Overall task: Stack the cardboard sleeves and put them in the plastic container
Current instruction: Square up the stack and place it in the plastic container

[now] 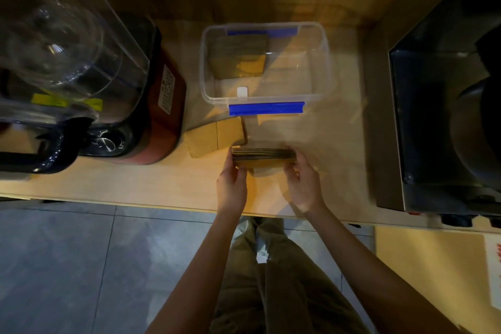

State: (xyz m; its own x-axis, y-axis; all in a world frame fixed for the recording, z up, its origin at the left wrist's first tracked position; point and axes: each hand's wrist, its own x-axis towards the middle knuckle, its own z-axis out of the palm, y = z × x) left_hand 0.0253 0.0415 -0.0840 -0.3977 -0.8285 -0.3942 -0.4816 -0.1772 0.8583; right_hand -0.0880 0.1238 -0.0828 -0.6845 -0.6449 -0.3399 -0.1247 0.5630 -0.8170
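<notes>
A stack of brown cardboard sleeves (263,157) stands on edge on the wooden counter, gripped at its two ends. My left hand (231,183) holds the left end and my right hand (303,180) holds the right end. Behind the stack lie a few loose flat sleeves (217,137). Further back stands the clear plastic container (326,62) with blue clip handles. Another stack of sleeves (238,55) sits in its left half.
A blender with a clear jug and red base (151,106) stands at the left, close to the loose sleeves. A dark metal appliance (444,116) fills the right side. The counter's front edge (162,205) runs just below my wrists.
</notes>
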